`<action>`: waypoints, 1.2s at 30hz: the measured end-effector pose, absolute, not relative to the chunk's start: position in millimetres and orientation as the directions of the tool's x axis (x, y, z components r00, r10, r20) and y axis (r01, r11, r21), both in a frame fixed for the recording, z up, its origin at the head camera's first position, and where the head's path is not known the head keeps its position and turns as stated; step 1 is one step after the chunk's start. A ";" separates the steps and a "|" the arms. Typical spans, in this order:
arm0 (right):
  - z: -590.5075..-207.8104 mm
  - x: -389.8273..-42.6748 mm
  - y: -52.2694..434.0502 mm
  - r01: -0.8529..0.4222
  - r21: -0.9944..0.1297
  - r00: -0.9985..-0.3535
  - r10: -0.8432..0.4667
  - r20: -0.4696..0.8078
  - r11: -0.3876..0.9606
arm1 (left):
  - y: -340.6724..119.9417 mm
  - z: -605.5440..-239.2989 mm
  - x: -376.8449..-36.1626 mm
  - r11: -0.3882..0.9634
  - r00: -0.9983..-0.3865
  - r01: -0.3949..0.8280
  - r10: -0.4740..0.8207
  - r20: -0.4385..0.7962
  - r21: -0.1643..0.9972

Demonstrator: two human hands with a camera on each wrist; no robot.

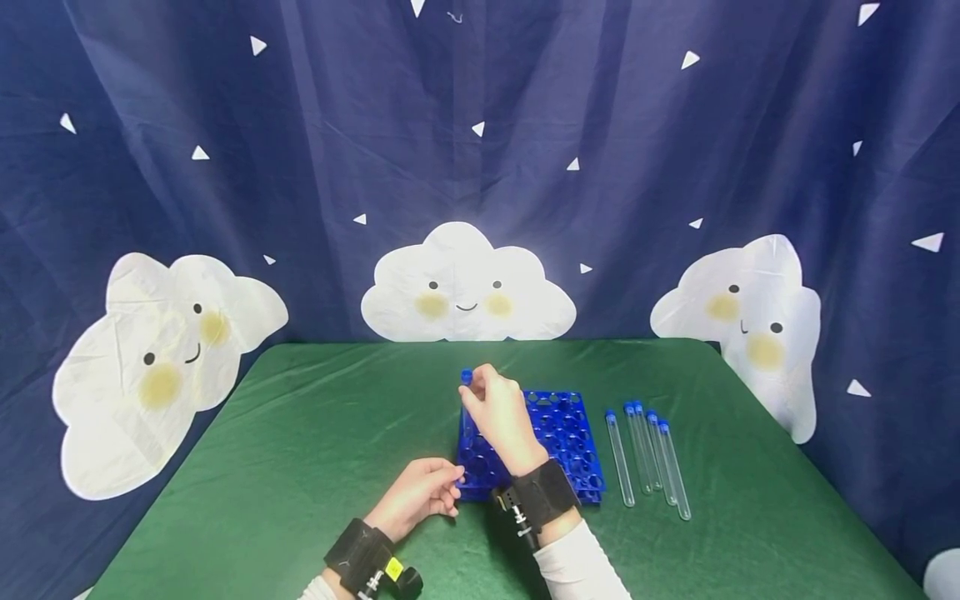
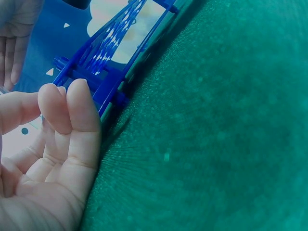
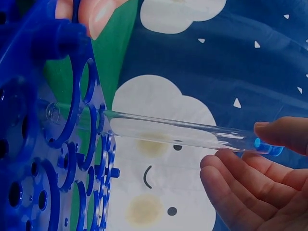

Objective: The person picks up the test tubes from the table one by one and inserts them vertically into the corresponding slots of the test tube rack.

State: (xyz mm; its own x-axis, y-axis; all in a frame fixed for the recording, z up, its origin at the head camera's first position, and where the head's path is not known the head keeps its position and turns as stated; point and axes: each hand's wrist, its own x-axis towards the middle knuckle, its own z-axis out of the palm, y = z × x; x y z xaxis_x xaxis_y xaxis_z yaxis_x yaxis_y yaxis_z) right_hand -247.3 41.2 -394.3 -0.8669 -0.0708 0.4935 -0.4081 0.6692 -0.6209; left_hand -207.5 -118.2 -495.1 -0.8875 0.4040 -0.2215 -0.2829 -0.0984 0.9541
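Note:
A blue test tube rack (image 1: pixel 566 433) stands on the green table. My left hand (image 1: pixel 423 492) pinches its near left corner; in the left wrist view the fingers (image 2: pixel 79 108) lie right at the rack's end. Over the rack's left side, my right hand (image 1: pixel 502 417) holds a clear test tube (image 3: pixel 173 130) near its blue cap (image 3: pixel 268 147), between thumb and fingers. The right wrist view shows the tube's rounded bottom inside the rack, passed through a hole of the upper plate.
Several capped test tubes (image 1: pixel 619 458) lie side by side on the table (image 1: pixel 337 400), right of the rack. Behind the table hangs a dark blue curtain (image 1: pixel 525 100) with clouds and white triangles. Each wrist carries a black strap with a camera.

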 end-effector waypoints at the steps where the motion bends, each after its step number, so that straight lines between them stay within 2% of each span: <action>1: -394.2 -247.2 41.3 -0.408 -0.622 -0.868 -0.072 0.491 0.668 | -118.3 -494.9 -207.4 -0.098 -0.888 -0.282 0.403 -0.220 0.954; 12: -375.0 -237.4 52.2 -0.436 -0.622 -0.851 -0.075 0.519 0.651 | -118.0 -495.7 -206.4 -0.104 -0.885 -0.281 0.413 -0.215 0.954; 21: -354.1 -238.0 92.4 -0.418 -0.581 -0.819 -0.012 0.574 0.698 | -117.9 -494.5 -206.4 -0.101 -0.887 -0.275 0.410 -0.212 0.956; 29: -360.7 -249.3 153.5 -0.301 -0.584 -0.842 0.078 0.534 0.754 | -119.3 -497.3 -207.4 -0.097 -0.885 -0.273 0.415 -0.210 0.957; 36: -384.0 -261.1 198.3 -0.148 -0.584 -0.905 0.128 0.405 0.798 | -120.0 -498.6 -207.2 -0.098 -0.883 -0.268 0.423 -0.203 0.959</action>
